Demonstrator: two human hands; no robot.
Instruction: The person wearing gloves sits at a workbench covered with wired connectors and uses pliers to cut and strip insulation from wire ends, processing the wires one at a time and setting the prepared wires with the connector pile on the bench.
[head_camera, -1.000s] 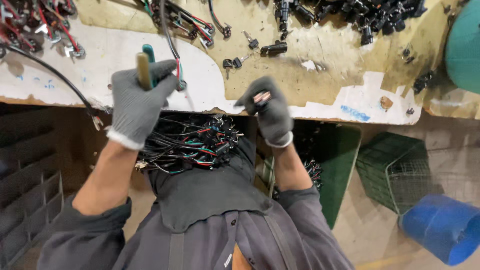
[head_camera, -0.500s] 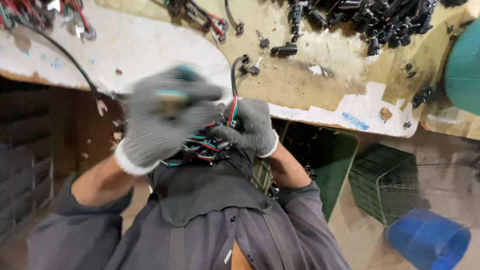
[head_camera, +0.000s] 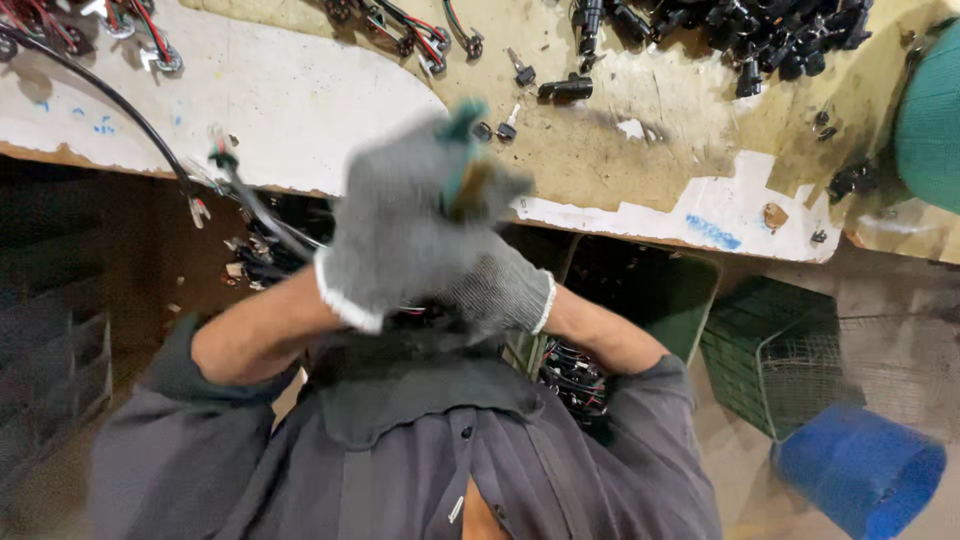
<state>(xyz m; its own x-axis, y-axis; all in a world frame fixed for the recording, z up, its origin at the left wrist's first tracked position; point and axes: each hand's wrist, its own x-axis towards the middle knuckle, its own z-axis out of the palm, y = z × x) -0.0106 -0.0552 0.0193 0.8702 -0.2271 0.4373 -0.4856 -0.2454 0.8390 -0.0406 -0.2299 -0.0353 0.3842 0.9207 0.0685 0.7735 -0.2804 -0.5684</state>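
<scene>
Since the earlier frame, left hand (head_camera: 400, 235) has risen, blurred, fist closed on a teal-tipped tool (head_camera: 462, 150). Right hand (head_camera: 495, 290), at its 5 o'clock, closure indeterminable. Black cable (head_camera: 250, 205), 9 o'clock: snag risk if swung.

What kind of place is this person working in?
Probably a wiring or electrical assembly workshop: a worn workbench strewn with black connectors and coloured wire harnesses, with green crates below.

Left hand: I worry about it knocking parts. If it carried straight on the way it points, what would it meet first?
Probably the small black connectors on the workbench just beyond the left hand; blur leaves depth unclear.
</scene>
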